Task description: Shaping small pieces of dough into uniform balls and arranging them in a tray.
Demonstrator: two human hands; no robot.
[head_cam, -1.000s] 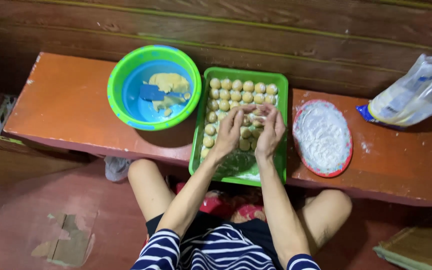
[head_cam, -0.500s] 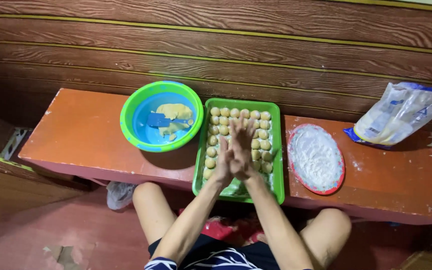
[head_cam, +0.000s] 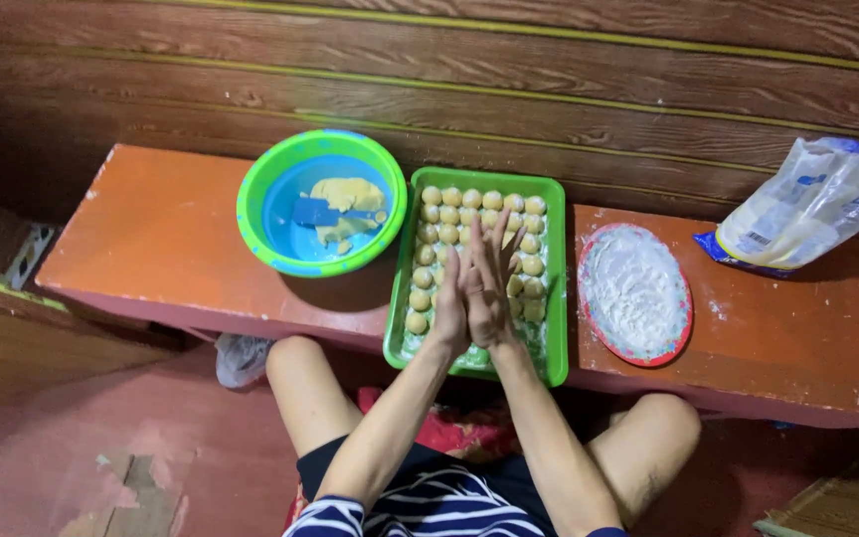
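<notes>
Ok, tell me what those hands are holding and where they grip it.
Cannot be told: the left hand and right hand are pressed palm to palm above the green tray; anything between the palms is hidden.

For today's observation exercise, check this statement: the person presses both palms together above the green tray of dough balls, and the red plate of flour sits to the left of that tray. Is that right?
Not quite. The head view shows the red plate of flour to the right of the green tray, not the left; the green and blue bowl is on the left. The rest holds: left hand and right hand press together above the dough balls.
</notes>
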